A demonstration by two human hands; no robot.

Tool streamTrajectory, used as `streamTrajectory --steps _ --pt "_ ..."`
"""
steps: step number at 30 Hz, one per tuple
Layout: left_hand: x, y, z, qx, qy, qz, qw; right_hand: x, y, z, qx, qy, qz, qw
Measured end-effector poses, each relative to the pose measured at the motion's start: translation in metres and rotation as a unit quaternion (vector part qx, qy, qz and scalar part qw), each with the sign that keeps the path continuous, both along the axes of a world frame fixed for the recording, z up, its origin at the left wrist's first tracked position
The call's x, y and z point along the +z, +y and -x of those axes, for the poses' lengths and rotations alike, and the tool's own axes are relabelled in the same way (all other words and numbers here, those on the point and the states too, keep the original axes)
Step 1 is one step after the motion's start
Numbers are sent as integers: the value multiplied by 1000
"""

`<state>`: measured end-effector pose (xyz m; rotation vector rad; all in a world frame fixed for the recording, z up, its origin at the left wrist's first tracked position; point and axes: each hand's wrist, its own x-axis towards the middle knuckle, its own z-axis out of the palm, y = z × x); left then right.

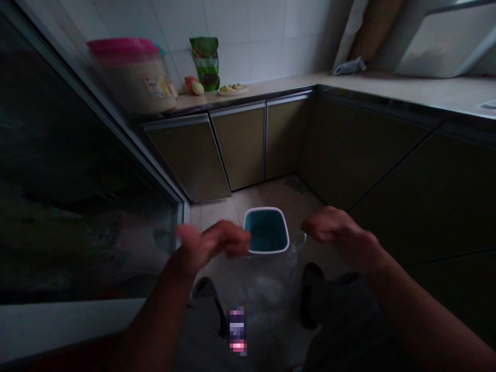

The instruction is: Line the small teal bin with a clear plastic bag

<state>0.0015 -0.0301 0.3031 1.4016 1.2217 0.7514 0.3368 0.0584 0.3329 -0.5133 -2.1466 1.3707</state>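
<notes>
A bin [266,233] with a white rim and teal inside stands on the floor between my hands in the head view. My left hand [215,242] is raised at its left edge, thumb apart and fingers bent loosely, with nothing visible in it. To the right, my right hand [338,230] hangs in the air, palm down and fingers extended, with no held object visible. Both hands are slightly blurred. Near the bin's lower right corner is a clear, crumpled-looking item [294,252]; whether it touches my right hand is unclear.
Low cabinets [240,147] line the back and right. On the counter [271,87] are a pink-lidded container [135,77], a green packet [206,64], a small plate [232,90] and a whitish box [445,44]. Glass [77,181] is at the left. My feet are below the bin.
</notes>
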Motion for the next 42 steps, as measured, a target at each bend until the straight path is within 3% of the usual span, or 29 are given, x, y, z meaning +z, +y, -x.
streamTrajectory --steps 3,5,7,9,16,20,23,25,29,32,35,42 --pt "-41 65 -2 46 -75 64 994 -57 64 20 -122 -42 164 978" --pt "-66 93 -1 60 -86 116 988 -88 100 27 -164 -64 230 957" --pt "-82 105 0 57 -96 146 983 -105 118 28 -169 -58 260 949" --pt "-85 107 1 47 -110 152 981 -108 122 25 -164 -44 265 949" --pt "-62 105 3 60 -132 113 983 -104 114 22 -178 -45 233 955" --pt "-61 104 5 66 -124 93 986 -112 113 17 -205 -36 189 960" --pt "-77 98 3 80 -86 74 990 -123 105 12 -246 -82 102 960" --pt "-96 90 2 90 -8 59 994 -135 95 11 -246 -183 16 952" --pt "-143 63 12 45 239 13 970 -170 65 11 -133 -436 -115 883" --pt "-171 41 27 11 367 -5 930 -197 43 13 -35 -531 -137 835" --pt "-186 26 39 -3 402 -27 915 -213 29 15 -1 -562 -136 816" --pt "-196 20 35 -29 381 -23 924 -225 22 27 -19 -526 -121 841"
